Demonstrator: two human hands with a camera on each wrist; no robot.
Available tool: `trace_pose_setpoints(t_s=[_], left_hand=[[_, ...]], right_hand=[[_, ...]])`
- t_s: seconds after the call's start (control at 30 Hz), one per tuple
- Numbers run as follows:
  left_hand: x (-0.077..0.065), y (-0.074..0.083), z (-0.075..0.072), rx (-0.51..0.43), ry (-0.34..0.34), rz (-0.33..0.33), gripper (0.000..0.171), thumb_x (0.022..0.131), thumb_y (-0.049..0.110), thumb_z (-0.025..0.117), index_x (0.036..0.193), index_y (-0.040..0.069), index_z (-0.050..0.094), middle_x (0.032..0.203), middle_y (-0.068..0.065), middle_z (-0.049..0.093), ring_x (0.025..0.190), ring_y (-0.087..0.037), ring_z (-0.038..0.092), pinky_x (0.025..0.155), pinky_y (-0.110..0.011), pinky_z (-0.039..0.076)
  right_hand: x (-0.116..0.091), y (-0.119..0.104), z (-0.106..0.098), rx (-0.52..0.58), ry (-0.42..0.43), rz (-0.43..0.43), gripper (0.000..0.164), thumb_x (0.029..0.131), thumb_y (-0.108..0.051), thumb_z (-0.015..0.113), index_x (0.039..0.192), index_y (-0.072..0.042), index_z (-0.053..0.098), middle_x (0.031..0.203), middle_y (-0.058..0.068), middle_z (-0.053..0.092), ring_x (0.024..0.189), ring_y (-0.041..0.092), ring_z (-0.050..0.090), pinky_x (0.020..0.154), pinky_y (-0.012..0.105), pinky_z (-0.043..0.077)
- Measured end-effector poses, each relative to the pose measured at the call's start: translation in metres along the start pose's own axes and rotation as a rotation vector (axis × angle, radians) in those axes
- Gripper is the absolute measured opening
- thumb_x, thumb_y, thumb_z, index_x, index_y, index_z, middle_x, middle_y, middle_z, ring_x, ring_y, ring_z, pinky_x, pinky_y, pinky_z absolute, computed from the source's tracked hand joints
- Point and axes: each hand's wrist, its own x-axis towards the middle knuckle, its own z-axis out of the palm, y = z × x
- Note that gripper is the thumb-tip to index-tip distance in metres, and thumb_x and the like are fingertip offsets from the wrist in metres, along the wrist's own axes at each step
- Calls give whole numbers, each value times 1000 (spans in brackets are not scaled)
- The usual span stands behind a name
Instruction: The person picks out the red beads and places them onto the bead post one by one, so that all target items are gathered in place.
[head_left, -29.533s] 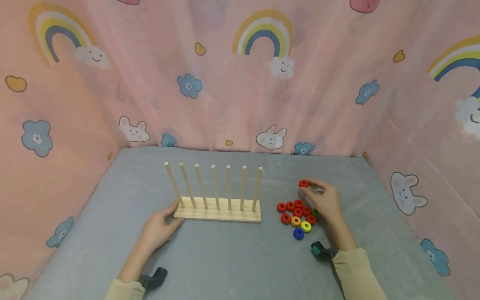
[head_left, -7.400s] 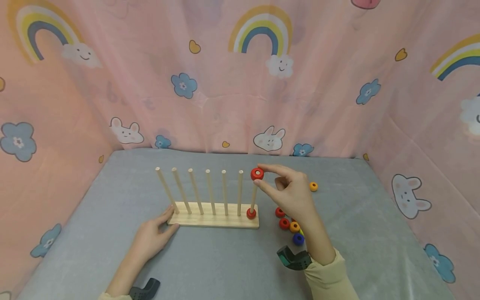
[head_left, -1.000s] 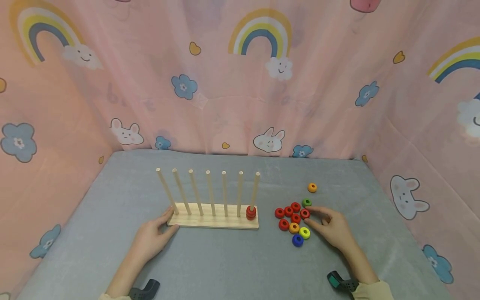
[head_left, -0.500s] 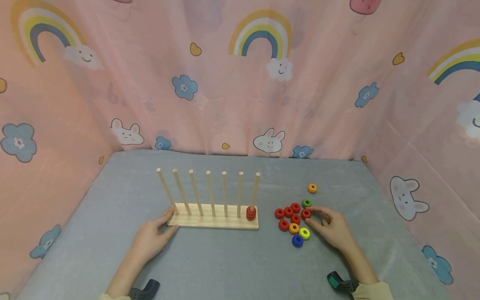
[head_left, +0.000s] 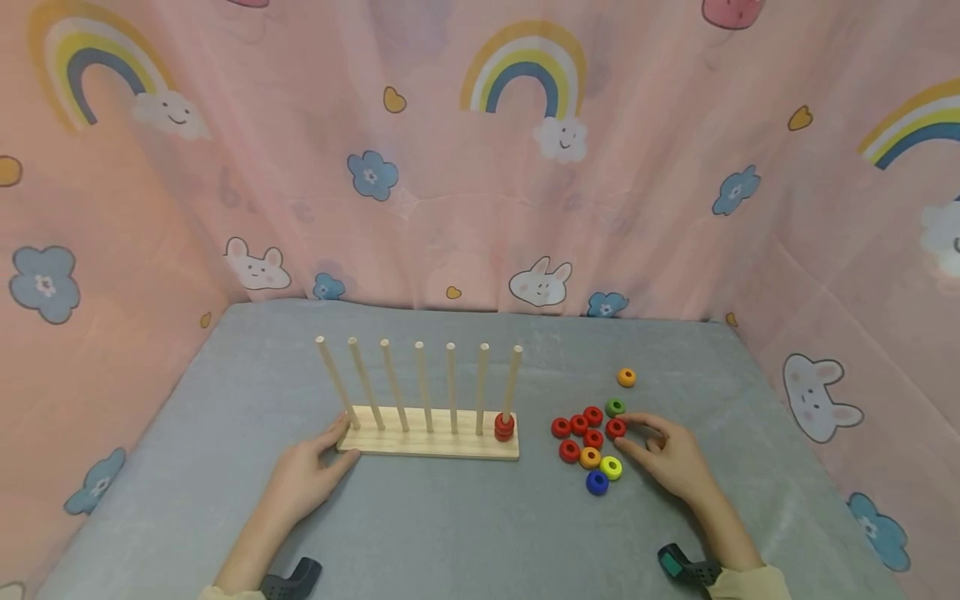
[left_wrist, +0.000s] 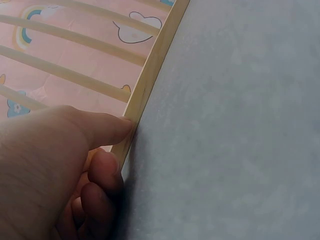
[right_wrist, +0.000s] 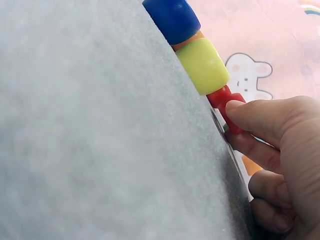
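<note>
The right hand (head_left: pixel 667 454) pinches a red ring (head_left: pixel 616 427) on the cluster's right side; in its wrist view the thumb partly covers that ring. There a blue ring (right_wrist: pixel 172 21), cut off at the top, and a yellow ring (right_wrist: pixel 204 66) hide most of an orange ring (head_left: pixel 590 458). The left hand (head_left: pixel 303 479) grips the wooden peg rack (head_left: pixel 435 444) by its left end, index fingertip apparently behind the corner.
</note>
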Motion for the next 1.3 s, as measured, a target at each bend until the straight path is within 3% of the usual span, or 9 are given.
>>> trace_pose_setpoints(t_s=[0.17,0.33,0.4,0.43,0.53,0.63,0.8,1.3], left_hand=[[0,0,0,-10,-2,-2,63,99,26,76,152,0,54,155,-15,52,140,-45,52,111,-64,47],[0,-1,1,-8,9,9,62,98,25,77,151,0,55,154,-15,53,140,-45,52,110,-64,47],[0,0,1,-5,11,11,62,98,26,78,150,0,55,154,-15,54,139,-45,52,110,-64,47],[0,0,0,-4,11,10,62,98,26,78,150,1,56,154,-14,54,139,-45,52,110,-64,47],[-1,1,0,-9,11,10,62,99,26,78,150,1,56,154,-14,54,139,-45,52,110,-64,47],[-1,2,-1,-16,7,8,62,99,26,78,151,1,55,154,-14,53,140,-45,52,112,-64,46],[-1,2,-2,-25,-2,2,62,99,25,77,151,1,54,155,-15,53,141,-46,52,112,-65,45],[-1,1,-2,-17,-8,7,62,99,25,77,151,1,54,155,-15,52,141,-46,52,113,-65,44]], right_hand=[[2,-3,-2,12,-17,40,37,93,-20,84,126,-6,74,54,-9,33,45,3,24,41,22,27],[2,-6,-4,30,-5,42,37,94,-23,84,126,-7,75,81,3,68,44,2,26,40,24,29],[2,-7,-5,37,-1,37,37,94,-24,84,126,-7,75,92,8,72,43,1,26,39,24,30],[2,-8,-5,43,-4,38,37,94,-24,84,126,-7,75,89,8,72,43,1,26,39,24,30],[2,-10,-7,56,-8,34,37,95,-25,84,126,-7,75,87,6,72,42,1,26,38,24,30],[2,-15,-9,71,-22,39,37,95,-27,83,127,-8,74,74,-1,66,43,2,26,38,24,30],[2,-27,-13,108,-48,41,37,97,-28,81,128,-9,73,53,-8,35,42,3,24,38,24,28],[4,-52,-26,118,-30,-42,32,99,-24,78,128,-11,73,51,-11,29,43,2,22,36,26,28]])
